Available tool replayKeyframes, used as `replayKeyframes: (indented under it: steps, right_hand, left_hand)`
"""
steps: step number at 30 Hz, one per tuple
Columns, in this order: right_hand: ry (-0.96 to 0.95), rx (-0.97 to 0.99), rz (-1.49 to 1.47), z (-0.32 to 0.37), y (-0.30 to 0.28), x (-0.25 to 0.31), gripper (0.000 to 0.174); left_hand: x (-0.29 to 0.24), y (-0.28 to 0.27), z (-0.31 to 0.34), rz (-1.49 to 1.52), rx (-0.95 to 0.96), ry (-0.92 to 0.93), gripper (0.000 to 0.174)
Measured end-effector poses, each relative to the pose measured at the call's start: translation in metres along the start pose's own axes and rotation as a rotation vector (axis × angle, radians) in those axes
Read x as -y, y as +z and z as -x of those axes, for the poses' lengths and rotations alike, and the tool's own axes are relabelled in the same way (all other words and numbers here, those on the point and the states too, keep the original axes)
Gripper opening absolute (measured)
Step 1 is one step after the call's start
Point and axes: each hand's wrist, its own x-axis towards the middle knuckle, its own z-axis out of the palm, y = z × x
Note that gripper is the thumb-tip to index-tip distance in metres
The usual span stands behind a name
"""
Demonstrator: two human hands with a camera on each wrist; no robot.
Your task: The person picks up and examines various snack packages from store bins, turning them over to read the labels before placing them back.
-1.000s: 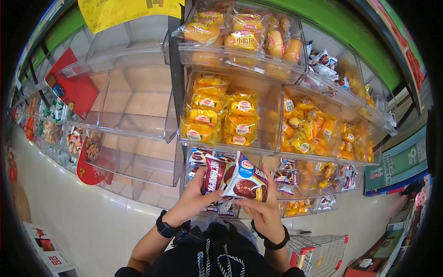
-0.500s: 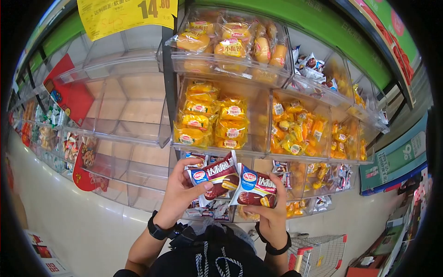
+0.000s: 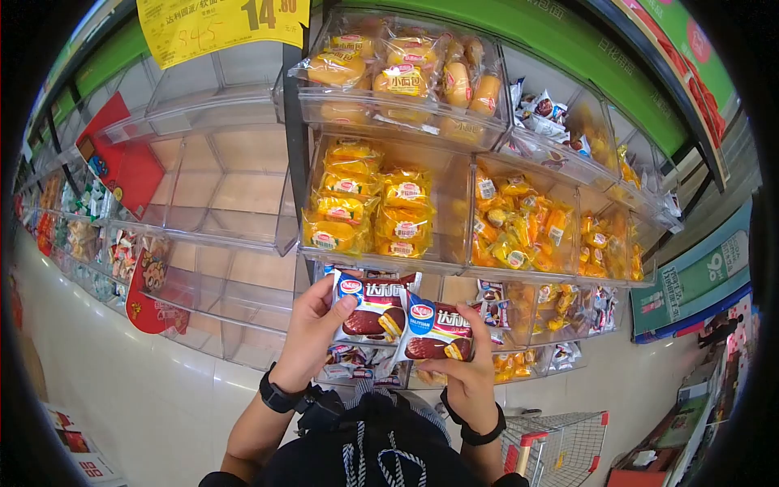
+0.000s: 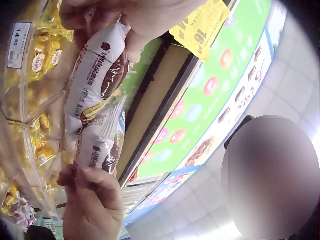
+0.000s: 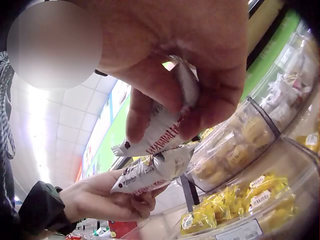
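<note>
Two wrapped chocolate snack packets are held side by side in front of the shelf. My left hand (image 3: 310, 334) pinches the left packet (image 3: 373, 312) by its left edge, thumb on the front. The right packet (image 3: 436, 331) is gripped at its right side by my right hand (image 3: 473, 378); its left edge overlaps the other packet. In the left wrist view the white side of the left packet (image 4: 95, 75) shows below the left hand (image 4: 130, 20). From the right wrist view, the right hand (image 5: 185, 65) curls round the right packet (image 5: 165, 127), close above the other packet (image 5: 150, 175).
Clear bins hold bagged bread (image 3: 406, 73), yellow-wrapped cakes (image 3: 406, 207) and small yellow packets (image 3: 519, 223). More chocolate packets (image 3: 357, 362) lie in the low bins. A wire cart (image 3: 568, 446) stands at the lower right; a yellow price sign (image 3: 219, 28) hangs upper left.
Both packets have turned so their fronts face up and now sit more level side by side. The hands have shifted slightly, and the view has moved a little to the right.
</note>
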Motion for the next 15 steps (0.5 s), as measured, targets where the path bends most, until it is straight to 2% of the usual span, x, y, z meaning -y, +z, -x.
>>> replayKeyframes:
  steps: [7, 9, 10, 11, 13, 14, 15]
  right_hand:
    - [0.009, 0.013, 0.061, -0.001, 0.002, -0.005, 0.028]
    - [0.057, -0.035, 0.064, -0.001, 0.004, -0.013, 0.027]
    - [0.091, -0.009, 0.074, 0.001, 0.005, -0.02, 0.028]
    - [0.092, 0.004, 0.067, 0.004, 0.008, -0.03, 0.028]
    - [0.173, 0.164, 0.072, 0.013, 0.021, -0.056, 0.029]
    - [0.164, 0.265, 0.093, 0.018, 0.031, -0.071, 0.028]
    - [0.164, 0.282, 0.086, 0.022, 0.045, -0.084, 0.028]
  left_hand:
    - [0.005, -0.012, 0.0, 0.007, -0.044, -0.009, 0.029]
    - [0.01, -0.034, 0.002, -0.086, -0.187, 0.064, 0.027]
    - [0.016, -0.049, 0.004, -0.126, -0.32, 0.1, 0.024]
    - [0.019, -0.064, 0.008, -0.126, -0.334, 0.096, 0.024]
    - [0.023, -0.093, 0.02, -0.179, -0.532, 0.161, 0.023]
    - [0.028, -0.107, 0.027, -0.18, -0.549, 0.154, 0.023]
    - [0.034, -0.119, 0.035, -0.157, -0.625, 0.139, 0.022]
